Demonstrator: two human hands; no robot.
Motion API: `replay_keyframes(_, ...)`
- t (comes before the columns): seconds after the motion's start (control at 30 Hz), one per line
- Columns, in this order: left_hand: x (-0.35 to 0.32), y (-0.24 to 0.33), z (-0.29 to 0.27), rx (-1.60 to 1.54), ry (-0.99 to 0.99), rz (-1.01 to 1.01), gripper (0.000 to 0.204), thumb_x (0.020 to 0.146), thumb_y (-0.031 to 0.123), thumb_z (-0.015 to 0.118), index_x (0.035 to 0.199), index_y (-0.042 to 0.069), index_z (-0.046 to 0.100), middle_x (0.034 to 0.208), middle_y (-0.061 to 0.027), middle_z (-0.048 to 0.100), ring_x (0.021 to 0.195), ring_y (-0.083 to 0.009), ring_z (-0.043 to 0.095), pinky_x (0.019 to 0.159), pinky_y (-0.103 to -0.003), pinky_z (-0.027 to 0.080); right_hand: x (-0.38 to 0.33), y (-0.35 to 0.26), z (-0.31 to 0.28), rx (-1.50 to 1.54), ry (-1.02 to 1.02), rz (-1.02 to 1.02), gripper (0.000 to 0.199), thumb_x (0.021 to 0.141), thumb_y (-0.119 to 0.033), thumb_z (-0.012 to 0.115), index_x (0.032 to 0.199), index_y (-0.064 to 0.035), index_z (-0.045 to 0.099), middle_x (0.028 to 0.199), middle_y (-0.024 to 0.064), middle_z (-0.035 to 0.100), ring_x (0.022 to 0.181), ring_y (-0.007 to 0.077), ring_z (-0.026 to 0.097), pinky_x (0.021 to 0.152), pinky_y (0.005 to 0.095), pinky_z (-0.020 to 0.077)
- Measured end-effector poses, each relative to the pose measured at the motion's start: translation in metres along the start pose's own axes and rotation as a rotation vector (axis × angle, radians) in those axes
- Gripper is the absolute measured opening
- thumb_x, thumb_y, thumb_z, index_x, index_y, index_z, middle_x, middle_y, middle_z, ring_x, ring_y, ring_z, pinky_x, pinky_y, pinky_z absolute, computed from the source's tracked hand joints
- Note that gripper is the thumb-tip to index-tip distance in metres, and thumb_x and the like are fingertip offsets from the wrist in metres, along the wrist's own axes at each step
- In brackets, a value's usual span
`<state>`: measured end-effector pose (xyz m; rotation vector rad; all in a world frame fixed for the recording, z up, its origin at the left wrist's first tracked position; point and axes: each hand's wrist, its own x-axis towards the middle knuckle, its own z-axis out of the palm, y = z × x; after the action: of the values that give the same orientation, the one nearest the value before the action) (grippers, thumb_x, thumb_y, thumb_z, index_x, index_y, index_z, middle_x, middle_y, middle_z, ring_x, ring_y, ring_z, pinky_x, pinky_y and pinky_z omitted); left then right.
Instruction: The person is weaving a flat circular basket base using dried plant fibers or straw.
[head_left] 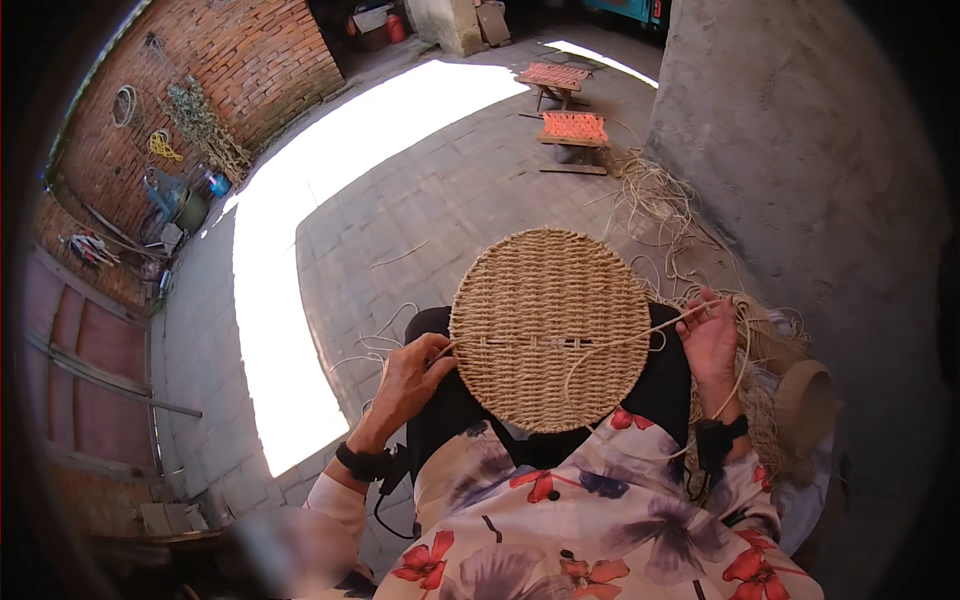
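A round mat of tan woven cord (545, 280) rests across my lap, with a narrow slit between its rows below the middle. At its left edge, my left hand (402, 385) is closed, thumb and forefinger pinching a short bit of cord by the rim. My right hand (712, 340) is raised beyond the right edge, its fingers pinched on a thin cord (665, 326). That cord runs taut down to the mat's right part. A slack loop of it curves over the mat's lower right and across my shirt.
Tangled loose cord (655, 205) lies along the grey wall (810, 150), with a larger bundle (765, 390) beside my right arm. Two low stools with orange woven seats (573, 127) stand ahead. At the left are a brick wall (235, 60) and a reddish door (100, 350).
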<state>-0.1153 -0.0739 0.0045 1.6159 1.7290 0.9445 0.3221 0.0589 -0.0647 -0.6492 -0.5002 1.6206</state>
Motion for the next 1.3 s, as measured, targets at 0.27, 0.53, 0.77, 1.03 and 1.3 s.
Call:
replay_keyframes(0.27,-0.009,-0.079,-0.141,0.254,0.261,-0.284,0.016,0.090,0.012,0.067,0.081,0.000,0.062,0.060,-0.0029,0.054,0.049,-0.0088,0.047,0.043,-0.027,0.038,0.001,0.001,-0.004,0.086,-0.006,-0.011,0.053,0.095,-0.054,0.060,0.127,-0.0116,0.057,0.105,0.0093,0.068,0.091,0.0203,0.067,0.077,0.0368,0.0573)
replay_keyframes(0.53,0.009,-0.101,-0.150,0.708,0.333,-0.328,0.033,0.084,0.015,0.073,0.116,0.010,0.068,0.108,-0.0153,0.071,0.087,-0.0310,0.069,0.082,-0.042,0.055,0.009,0.008,-0.013,0.063,-0.044,-0.019,0.055,0.095,-0.055,0.058,0.126,-0.0094,0.058,0.106,0.0104,0.069,0.091,0.0210,0.068,0.077,0.0368,0.0579)
replay_keyframes(0.77,0.014,0.007,-0.009,0.368,-0.036,0.143,0.020,0.090,0.018,0.067,0.098,0.000,0.065,0.080,-0.0174,0.067,0.062,-0.0225,0.063,0.058,-0.037,0.047,0.010,0.012,-0.025,0.101,-0.068,0.048,0.058,0.093,-0.056,0.060,0.124,-0.0067,0.058,0.104,0.0106,0.068,0.086,0.0208,0.068,0.075,0.0355,0.0582)
replay_keyframes(1.03,-0.009,-0.094,-0.116,0.379,0.250,-0.117,0.022,0.094,0.015,0.063,0.079,-0.001,0.057,0.060,-0.0069,0.052,0.056,-0.0147,0.045,0.053,-0.035,0.040,-0.011,0.012,0.017,-0.266,-0.069,-0.069,0.050,0.090,-0.042,0.073,0.120,-0.0042,0.059,0.103,0.0074,0.066,0.087,0.0157,0.065,0.078,0.0317,0.0561)
replay_keyframes(1.3,-0.021,-0.145,-0.160,0.856,0.284,-0.343,0.016,0.087,0.018,0.068,0.095,0.004,0.071,0.081,-0.0142,0.071,0.069,-0.0256,0.065,0.069,-0.040,0.052,-0.038,0.022,0.084,-1.199,-0.211,-0.358,0.073,0.082,-0.053,0.077,0.126,0.0006,0.055,0.092,0.0076,0.064,0.083,0.0155,0.062,0.078,0.0298,0.0514)
